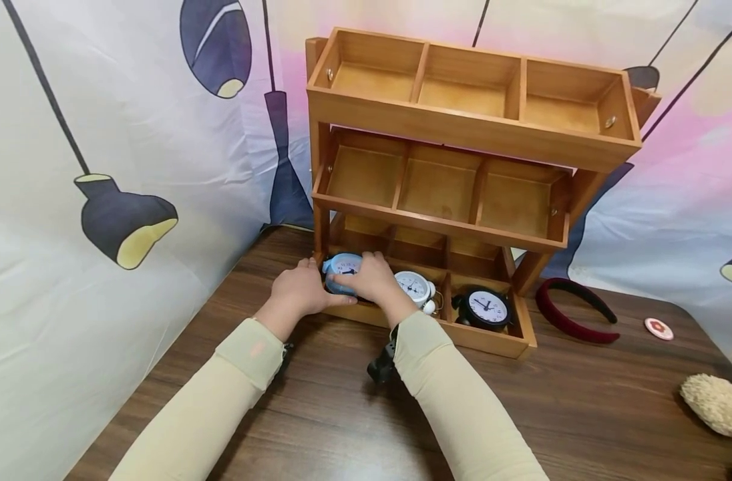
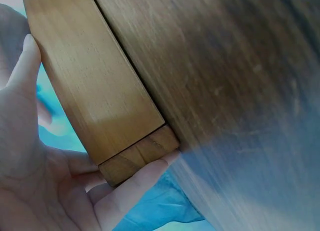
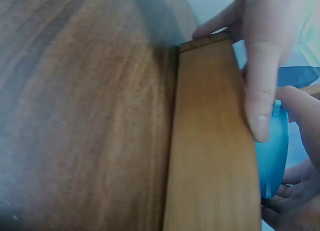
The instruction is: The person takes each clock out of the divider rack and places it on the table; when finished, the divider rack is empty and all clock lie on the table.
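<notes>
A blue alarm clock sits in the left compartment of the bottom tier of a wooden three-tier rack. My left hand holds the clock's left side, thumb lying along the tray's front wall. My right hand grips the clock from the top and right. In the right wrist view the blue clock shows behind the front wall, with a left-hand finger over that wall. The left wrist view shows my left hand wrapped round the corner of the wall.
A white alarm clock fills the middle bottom compartment and a black one the right. The two upper tiers hold nothing. A dark red headband, a small round disc and a plush piece lie on the wooden table. A printed cloth backdrop stands behind.
</notes>
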`<action>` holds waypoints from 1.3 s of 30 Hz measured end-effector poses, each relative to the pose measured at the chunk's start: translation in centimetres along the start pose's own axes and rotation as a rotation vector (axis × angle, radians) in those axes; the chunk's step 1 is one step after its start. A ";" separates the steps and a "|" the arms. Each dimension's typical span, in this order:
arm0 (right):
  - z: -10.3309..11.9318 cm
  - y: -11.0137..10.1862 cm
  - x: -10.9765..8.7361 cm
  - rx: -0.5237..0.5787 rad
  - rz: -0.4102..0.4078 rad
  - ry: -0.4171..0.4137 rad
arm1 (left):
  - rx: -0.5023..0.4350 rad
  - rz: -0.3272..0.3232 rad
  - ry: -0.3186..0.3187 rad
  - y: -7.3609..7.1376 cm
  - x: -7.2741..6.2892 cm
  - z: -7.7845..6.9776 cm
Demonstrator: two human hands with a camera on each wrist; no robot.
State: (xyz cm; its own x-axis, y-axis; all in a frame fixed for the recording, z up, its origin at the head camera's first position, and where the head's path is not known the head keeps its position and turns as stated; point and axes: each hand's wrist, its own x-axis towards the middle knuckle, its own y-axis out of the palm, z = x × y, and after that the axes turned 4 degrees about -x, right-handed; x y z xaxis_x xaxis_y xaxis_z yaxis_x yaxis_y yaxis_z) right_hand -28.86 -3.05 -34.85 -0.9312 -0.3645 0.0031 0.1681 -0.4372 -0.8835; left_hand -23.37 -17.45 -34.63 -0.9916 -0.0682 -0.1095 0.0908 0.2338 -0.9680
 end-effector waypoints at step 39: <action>0.7 -3.9 -11.8 -0.154 0.092 -0.317 | -0.010 0.038 -0.020 -0.3 0.2 0.2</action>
State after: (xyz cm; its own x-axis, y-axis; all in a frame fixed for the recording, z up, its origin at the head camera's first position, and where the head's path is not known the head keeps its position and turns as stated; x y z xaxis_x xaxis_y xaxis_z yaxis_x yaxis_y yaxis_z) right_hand -18.33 2.31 -31.11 -0.7637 -0.6441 0.0446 0.1732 -0.2710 -0.9469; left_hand -23.60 -17.75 -34.45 -0.9855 -0.0780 -0.1507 0.1274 0.2460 -0.9609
